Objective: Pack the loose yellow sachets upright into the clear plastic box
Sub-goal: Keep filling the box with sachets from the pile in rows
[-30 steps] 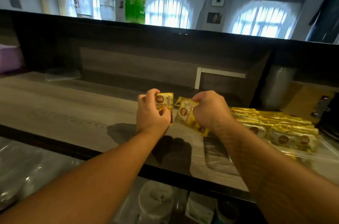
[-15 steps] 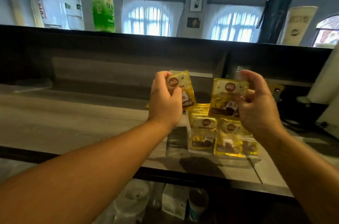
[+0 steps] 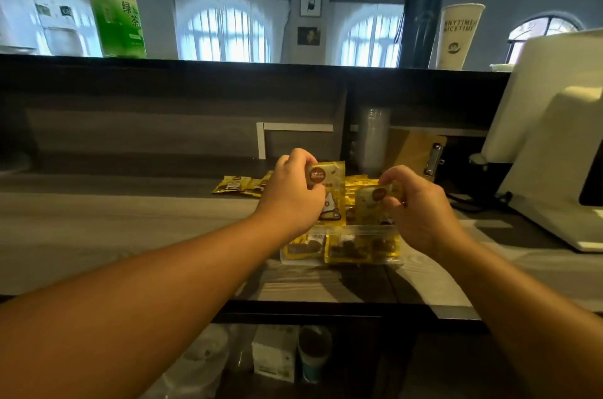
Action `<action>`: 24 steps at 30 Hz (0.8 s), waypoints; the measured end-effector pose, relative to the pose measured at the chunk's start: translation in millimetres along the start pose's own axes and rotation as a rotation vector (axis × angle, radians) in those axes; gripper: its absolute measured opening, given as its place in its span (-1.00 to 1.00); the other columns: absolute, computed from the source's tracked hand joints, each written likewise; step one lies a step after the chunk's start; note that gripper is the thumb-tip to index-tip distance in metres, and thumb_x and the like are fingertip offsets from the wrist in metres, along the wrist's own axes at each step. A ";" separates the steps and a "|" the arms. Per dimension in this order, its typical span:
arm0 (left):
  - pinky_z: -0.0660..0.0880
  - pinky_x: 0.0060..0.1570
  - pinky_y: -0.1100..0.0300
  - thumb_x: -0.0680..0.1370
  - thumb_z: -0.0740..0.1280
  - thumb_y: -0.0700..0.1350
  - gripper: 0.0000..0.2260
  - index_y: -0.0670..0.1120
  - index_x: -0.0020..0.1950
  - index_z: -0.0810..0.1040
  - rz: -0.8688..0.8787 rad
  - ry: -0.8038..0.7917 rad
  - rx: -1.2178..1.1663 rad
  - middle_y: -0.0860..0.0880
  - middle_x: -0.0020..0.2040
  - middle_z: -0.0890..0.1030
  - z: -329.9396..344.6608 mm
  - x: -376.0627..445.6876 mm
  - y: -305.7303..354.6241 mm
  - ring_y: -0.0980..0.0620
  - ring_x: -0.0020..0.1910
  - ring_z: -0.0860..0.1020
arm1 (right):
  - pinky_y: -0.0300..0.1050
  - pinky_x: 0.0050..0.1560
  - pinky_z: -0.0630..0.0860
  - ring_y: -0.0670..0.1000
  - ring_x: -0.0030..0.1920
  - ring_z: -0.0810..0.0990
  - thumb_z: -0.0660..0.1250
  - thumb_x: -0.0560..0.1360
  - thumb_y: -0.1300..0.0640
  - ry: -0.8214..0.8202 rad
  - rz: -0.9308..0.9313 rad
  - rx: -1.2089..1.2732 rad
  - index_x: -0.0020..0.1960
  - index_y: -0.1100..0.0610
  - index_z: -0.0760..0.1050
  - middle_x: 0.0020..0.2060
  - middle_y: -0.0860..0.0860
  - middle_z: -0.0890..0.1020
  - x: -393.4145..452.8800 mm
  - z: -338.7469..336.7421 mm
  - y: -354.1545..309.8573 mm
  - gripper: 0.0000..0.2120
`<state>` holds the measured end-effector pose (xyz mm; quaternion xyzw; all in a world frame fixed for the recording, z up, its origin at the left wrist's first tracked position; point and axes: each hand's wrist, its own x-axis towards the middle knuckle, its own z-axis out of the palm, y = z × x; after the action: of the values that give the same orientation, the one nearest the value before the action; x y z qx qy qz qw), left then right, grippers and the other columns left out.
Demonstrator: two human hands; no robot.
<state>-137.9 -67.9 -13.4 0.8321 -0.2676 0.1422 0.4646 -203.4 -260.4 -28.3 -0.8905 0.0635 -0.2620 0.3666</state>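
Nearest, under the counter's front edge, a shelf holds one white carton (image 3: 273, 353) and one dark paper cup (image 3: 314, 353). On the grey wood-grain counter (image 3: 114, 235) stands the clear plastic box (image 3: 339, 247), its front wall showing three yellow sachets upright inside, with more behind that cannot be counted. Just above the box, the left hand (image 3: 290, 194) pinches one yellow foil sachet with a brown round logo (image 3: 331, 193) by its upper left corner, so that it hangs upright. Beside it the right hand (image 3: 416, 207) grips a second yellow sachet (image 3: 372, 204) with curled fingers, its lower edge at the box's rim. Behind the left hand a small heap of loose yellow sachets (image 3: 236, 184) lies flat on the counter; at least two show. Further right sit one brown clipboard (image 3: 421, 153) and a white machine (image 3: 551, 150). On the dark top ledge stand one clear bottle (image 3: 49, 7), one green tea bottle (image 3: 117, 11), one dark flask (image 3: 422, 10) and one white paper cup (image 3: 456, 36).
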 end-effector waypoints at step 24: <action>0.53 -0.04 0.02 0.45 0.42 0.26 -0.55 0.02 0.22 0.54 0.245 -0.367 0.991 -0.04 0.15 0.46 3.5 24.9 16.9 -0.08 0.08 0.48 | 0.00 0.23 0.48 0.10 0.34 0.34 0.51 0.40 0.05 -0.160 -0.102 -0.505 0.35 -0.12 0.39 0.35 0.00 0.33 28.7 -5.3 6.2 -0.43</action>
<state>-127.4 -85.9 8.7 0.9254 -0.3403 0.1567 -0.0577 -181.1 -276.9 -17.4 -0.9736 0.0527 -0.1848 0.1230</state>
